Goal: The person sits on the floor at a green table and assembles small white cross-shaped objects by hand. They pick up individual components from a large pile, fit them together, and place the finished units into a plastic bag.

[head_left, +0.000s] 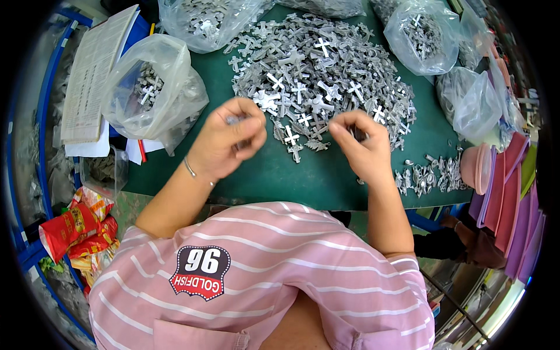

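Metal pieces hidden in left hand (224, 143), right hand (364, 146)

Off to the side there's a stack of printed paper sheets (93, 73) by a blue rack frame (44, 116), some red snack wrappers (76, 230) lower down, and on the other side a pink bowl (475, 169) next to a fan of pink and purple foam sheets (516, 204).

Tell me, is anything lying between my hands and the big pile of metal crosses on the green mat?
Nothing visible blocks it. The left hand and right hand sit at the near edge of the pile of metal crosses, each pinching a small piece. The plastic bags lie off to the sides.
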`<control>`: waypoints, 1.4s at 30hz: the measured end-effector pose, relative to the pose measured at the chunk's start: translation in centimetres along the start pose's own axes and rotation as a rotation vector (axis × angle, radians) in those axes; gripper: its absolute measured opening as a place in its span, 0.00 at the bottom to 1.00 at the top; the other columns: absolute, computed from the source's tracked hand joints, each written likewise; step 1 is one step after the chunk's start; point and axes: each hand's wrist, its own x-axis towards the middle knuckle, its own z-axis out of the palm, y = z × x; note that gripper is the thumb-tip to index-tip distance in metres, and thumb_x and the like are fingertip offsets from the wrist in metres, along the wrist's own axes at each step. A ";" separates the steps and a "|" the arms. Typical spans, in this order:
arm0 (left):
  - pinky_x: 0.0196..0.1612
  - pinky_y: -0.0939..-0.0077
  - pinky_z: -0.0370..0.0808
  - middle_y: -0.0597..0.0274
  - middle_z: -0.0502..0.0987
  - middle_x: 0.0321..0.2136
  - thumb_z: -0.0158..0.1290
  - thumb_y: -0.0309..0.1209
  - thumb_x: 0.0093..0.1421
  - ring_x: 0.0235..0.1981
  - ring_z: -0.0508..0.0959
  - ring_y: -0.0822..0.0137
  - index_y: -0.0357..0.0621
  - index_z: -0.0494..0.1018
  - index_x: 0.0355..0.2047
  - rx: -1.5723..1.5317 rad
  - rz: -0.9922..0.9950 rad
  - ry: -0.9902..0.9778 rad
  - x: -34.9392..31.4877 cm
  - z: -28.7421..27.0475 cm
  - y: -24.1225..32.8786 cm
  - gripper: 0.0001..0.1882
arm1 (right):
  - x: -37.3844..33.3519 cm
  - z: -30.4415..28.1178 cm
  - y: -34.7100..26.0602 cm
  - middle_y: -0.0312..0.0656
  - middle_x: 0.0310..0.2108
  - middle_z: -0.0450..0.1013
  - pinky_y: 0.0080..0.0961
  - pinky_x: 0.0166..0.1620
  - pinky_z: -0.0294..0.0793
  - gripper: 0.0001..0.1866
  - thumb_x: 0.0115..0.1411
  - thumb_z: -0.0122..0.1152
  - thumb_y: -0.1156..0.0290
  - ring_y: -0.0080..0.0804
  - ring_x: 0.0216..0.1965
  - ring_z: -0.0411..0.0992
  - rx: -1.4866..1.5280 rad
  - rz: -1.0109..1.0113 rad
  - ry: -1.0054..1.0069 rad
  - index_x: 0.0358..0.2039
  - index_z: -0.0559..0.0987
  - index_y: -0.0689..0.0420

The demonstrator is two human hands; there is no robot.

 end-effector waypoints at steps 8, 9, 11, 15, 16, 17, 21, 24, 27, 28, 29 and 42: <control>0.23 0.84 0.62 0.70 0.65 0.19 0.59 0.22 0.47 0.21 0.66 0.78 0.42 0.68 0.24 1.349 0.483 0.324 2.9 -1.0 1.4 0.09 | 3.6 1.7 -1.3 0.43 0.25 0.69 0.35 0.26 0.70 0.07 0.51 0.58 0.69 0.43 0.24 0.71 -0.904 -0.174 0.228 0.28 0.74 0.59; 0.25 0.79 0.65 0.66 0.66 0.20 0.61 0.23 0.44 0.21 0.67 0.73 0.40 0.72 0.28 1.512 0.420 0.296 3.0 -0.3 1.7 0.11 | 3.5 1.6 -1.4 0.44 0.25 0.69 0.35 0.26 0.70 0.07 0.51 0.58 0.69 0.44 0.24 0.71 -0.867 -0.183 0.258 0.28 0.74 0.59; 0.27 0.75 0.67 0.61 0.67 0.22 0.62 0.23 0.42 0.22 0.69 0.65 0.40 0.73 0.31 1.622 0.453 0.231 3.1 -0.4 0.9 0.14 | 3.4 1.5 -1.5 0.45 0.24 0.69 0.35 0.26 0.70 0.07 0.51 0.58 0.70 0.44 0.25 0.71 -0.793 -0.201 0.319 0.27 0.75 0.60; 0.30 0.67 0.71 0.57 0.70 0.26 0.60 0.24 0.43 0.28 0.73 0.56 0.41 0.72 0.29 1.718 0.562 0.154 3.3 -0.5 1.0 0.11 | 2.4 -0.4 -0.6 0.35 0.22 0.69 0.24 0.20 0.64 0.10 0.57 0.56 0.67 0.27 0.19 0.68 0.011 0.125 0.187 0.27 0.75 0.61; 0.30 0.70 0.71 0.58 0.70 0.26 0.60 0.23 0.43 0.28 0.73 0.58 0.40 0.73 0.30 1.714 0.589 0.136 3.3 -0.7 1.1 0.11 | 2.0 -0.8 -1.8 0.33 0.22 0.69 0.15 0.17 0.59 0.11 0.60 0.53 0.65 0.20 0.18 0.64 0.299 0.319 0.088 0.29 0.74 0.61; 0.30 0.72 0.71 0.58 0.70 0.26 0.59 0.23 0.44 0.27 0.72 0.60 0.40 0.73 0.30 1.710 0.616 0.118 3.4 -1.0 1.2 0.11 | 1.6 -0.8 -1.7 0.34 0.22 0.68 0.14 0.17 0.58 0.10 0.60 0.52 0.66 0.20 0.17 0.63 0.521 0.332 0.033 0.30 0.73 0.61; 0.30 0.77 0.69 0.59 0.71 0.27 0.58 0.22 0.47 0.26 0.72 0.65 0.39 0.73 0.30 1.536 0.554 0.158 3.2 -1.1 1.3 0.09 | 0.7 -0.1 -0.2 0.38 0.23 0.67 0.13 0.17 0.58 0.09 0.62 0.47 0.67 0.22 0.17 0.62 1.172 0.278 -0.145 0.31 0.69 0.59; 0.30 0.80 0.69 0.61 0.72 0.27 0.56 0.22 0.50 0.26 0.72 0.70 0.38 0.74 0.29 1.486 0.564 0.243 3.0 -1.1 1.3 0.05 | 0.4 0.8 0.4 0.41 0.27 0.69 0.14 0.18 0.60 0.07 0.62 0.48 0.68 0.24 0.21 0.64 1.294 0.209 -0.162 0.32 0.70 0.58; 0.31 0.81 0.69 0.64 0.73 0.27 0.54 0.23 0.52 0.27 0.72 0.74 0.37 0.74 0.29 1.238 0.430 0.305 2.5 -0.7 1.2 0.03 | 0.4 1.0 0.6 0.42 0.31 0.70 0.13 0.18 0.60 0.07 0.61 0.49 0.69 0.25 0.23 0.65 1.212 0.151 -0.136 0.35 0.71 0.59; 0.25 0.84 0.67 0.66 0.72 0.26 0.53 0.24 0.54 0.24 0.69 0.78 0.37 0.73 0.30 1.181 0.451 0.290 2.3 -0.9 0.8 0.04 | 0.4 1.0 0.5 0.42 0.33 0.71 0.13 0.19 0.61 0.06 0.59 0.53 0.73 0.24 0.25 0.67 1.213 0.129 -0.127 0.36 0.73 0.59; 0.23 0.85 0.65 0.66 0.72 0.26 0.53 0.24 0.55 0.22 0.67 0.79 0.38 0.73 0.31 0.889 0.293 0.291 2.1 -0.7 0.6 0.04 | 0.2 0.9 0.5 0.42 0.32 0.71 0.13 0.19 0.61 0.05 0.58 0.53 0.75 0.23 0.25 0.67 1.161 0.150 -0.067 0.36 0.73 0.59; 0.17 0.90 0.58 0.61 0.71 0.30 0.46 0.29 0.60 0.22 0.64 0.79 0.39 0.69 0.35 -0.274 -0.177 0.039 0.7 -0.3 0.2 0.07 | 0.3 -0.4 0.9 0.42 0.35 0.70 0.18 0.22 0.65 0.12 0.52 0.51 0.79 0.30 0.36 0.65 1.570 0.188 -0.070 0.39 0.73 0.56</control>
